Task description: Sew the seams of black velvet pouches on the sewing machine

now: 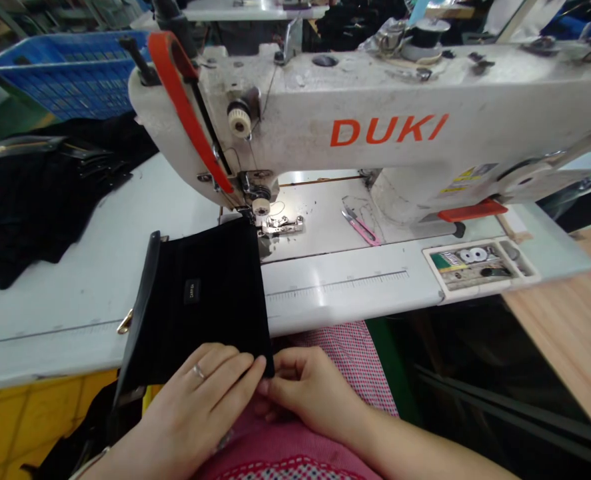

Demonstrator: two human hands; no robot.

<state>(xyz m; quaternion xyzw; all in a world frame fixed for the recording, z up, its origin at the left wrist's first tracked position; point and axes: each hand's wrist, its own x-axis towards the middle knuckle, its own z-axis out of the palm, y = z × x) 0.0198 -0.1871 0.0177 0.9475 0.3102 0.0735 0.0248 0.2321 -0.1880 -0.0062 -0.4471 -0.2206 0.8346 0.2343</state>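
A black fabric bag (215, 287) with a small dark label lies on the sewing machine bed, its far right corner at the needle and presser foot (258, 212). A stiff dark strip edges its left side, with a gold clasp (125, 323) beside it. My left hand (210, 390) rests over the near edge, its fingers together and gripping the cloth near the corner. Beside it, my right hand (305, 387) pinches the same near right corner from the right, thumb and fingers closed on it. What lies under my left palm is hidden.
The white sewing machine (295, 133) spans the table. Pink thread snips (361, 227) lie under its arm. A tray (480, 267) of bobbins sits at right. Black fabric pieces (40, 200) are heaped at left, before a blue basket (75, 73).
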